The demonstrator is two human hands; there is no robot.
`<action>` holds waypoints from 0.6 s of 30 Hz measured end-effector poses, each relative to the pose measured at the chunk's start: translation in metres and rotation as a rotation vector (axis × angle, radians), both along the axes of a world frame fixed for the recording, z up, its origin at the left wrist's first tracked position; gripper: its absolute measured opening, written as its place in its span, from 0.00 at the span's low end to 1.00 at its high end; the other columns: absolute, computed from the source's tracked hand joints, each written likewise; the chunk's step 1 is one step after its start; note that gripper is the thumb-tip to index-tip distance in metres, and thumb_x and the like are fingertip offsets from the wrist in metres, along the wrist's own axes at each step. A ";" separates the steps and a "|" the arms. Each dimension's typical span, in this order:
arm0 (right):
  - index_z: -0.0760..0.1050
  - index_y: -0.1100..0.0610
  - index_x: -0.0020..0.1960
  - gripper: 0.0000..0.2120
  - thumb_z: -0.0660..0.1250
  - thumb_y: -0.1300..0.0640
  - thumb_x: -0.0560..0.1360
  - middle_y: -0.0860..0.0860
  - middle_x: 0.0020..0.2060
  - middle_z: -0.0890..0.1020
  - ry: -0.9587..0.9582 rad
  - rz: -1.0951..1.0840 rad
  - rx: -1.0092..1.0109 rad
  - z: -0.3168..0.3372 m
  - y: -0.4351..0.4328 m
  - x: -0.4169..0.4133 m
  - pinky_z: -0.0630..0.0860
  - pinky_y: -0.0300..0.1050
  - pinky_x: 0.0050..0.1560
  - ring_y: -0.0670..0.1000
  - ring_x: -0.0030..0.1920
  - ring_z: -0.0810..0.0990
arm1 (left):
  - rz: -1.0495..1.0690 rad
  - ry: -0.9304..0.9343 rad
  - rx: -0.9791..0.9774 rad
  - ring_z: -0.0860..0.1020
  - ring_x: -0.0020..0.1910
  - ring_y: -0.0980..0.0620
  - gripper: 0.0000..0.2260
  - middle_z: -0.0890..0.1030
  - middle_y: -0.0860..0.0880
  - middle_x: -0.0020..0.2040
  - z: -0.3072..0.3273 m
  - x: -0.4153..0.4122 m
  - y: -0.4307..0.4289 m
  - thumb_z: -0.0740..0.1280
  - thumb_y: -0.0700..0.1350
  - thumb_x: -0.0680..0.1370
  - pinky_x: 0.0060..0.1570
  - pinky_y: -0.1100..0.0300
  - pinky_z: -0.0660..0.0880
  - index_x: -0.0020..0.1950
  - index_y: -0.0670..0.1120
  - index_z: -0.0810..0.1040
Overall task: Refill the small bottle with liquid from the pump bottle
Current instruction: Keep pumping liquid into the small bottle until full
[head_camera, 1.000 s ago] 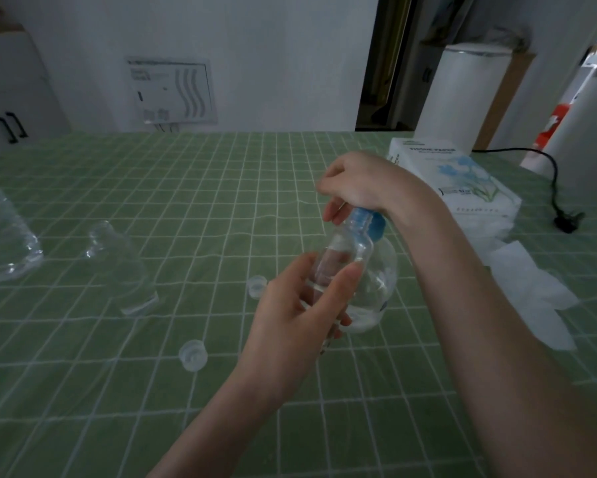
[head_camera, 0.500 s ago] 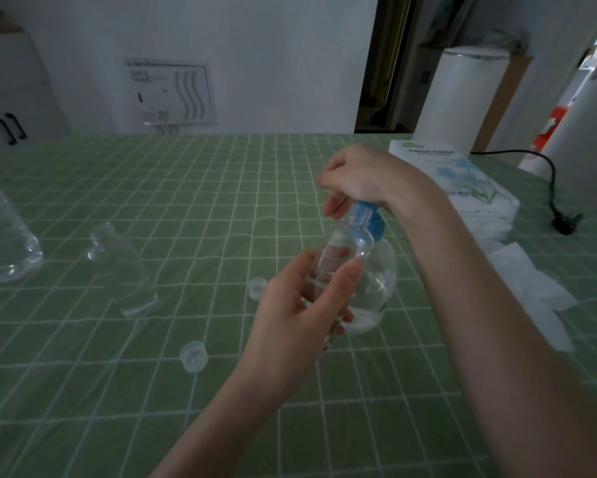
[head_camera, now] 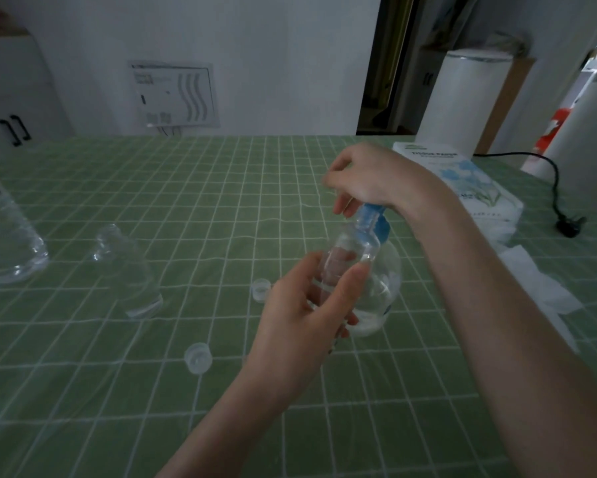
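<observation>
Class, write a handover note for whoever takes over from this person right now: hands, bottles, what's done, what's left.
Left hand grips the small bottle, uncapped, its mouth up at the blue pump head.
Right hand curls over that head; the pump bottle stands on the green tablecloth.
Two clear caps lie on the cloth to the left.
Done: small bottle opened and positioned. Left: pump until full (level unclear), then recap.

At centre the left hand [head_camera: 300,319] grips a clear small bottle [head_camera: 354,250], its neck up by the blue pump [head_camera: 376,224] of the pump bottle [head_camera: 388,288], which stands on the green checked desk [head_camera: 152,201]. The right hand [head_camera: 369,177], at 1 o'clock, curls over the pump. Two caps [head_camera: 260,289] [head_camera: 197,357] lie at 8 o'clock.
</observation>
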State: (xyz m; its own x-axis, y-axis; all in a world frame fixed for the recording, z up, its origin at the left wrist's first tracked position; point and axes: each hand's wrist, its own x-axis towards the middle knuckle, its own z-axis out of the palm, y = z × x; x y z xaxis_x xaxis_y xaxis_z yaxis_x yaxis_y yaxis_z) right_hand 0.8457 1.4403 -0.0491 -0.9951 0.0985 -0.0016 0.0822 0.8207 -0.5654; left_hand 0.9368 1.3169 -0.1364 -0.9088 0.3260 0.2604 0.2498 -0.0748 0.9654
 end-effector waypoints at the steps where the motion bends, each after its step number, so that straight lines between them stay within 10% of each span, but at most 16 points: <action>1: 0.73 0.69 0.63 0.19 0.61 0.57 0.78 0.66 0.53 0.82 0.000 -0.003 0.000 0.000 0.000 0.000 0.76 0.60 0.60 0.64 0.55 0.82 | 0.000 -0.002 0.007 0.78 0.29 0.59 0.16 0.82 0.55 0.32 0.000 0.000 0.000 0.63 0.62 0.67 0.27 0.68 0.72 0.43 0.52 0.78; 18: 0.75 0.67 0.60 0.15 0.61 0.58 0.79 0.63 0.52 0.83 -0.044 -0.002 -0.007 -0.008 -0.003 0.003 0.75 0.56 0.62 0.61 0.54 0.82 | 0.020 0.000 -0.026 0.79 0.31 0.58 0.07 0.83 0.54 0.38 -0.005 -0.001 0.000 0.64 0.55 0.71 0.30 0.65 0.76 0.44 0.54 0.78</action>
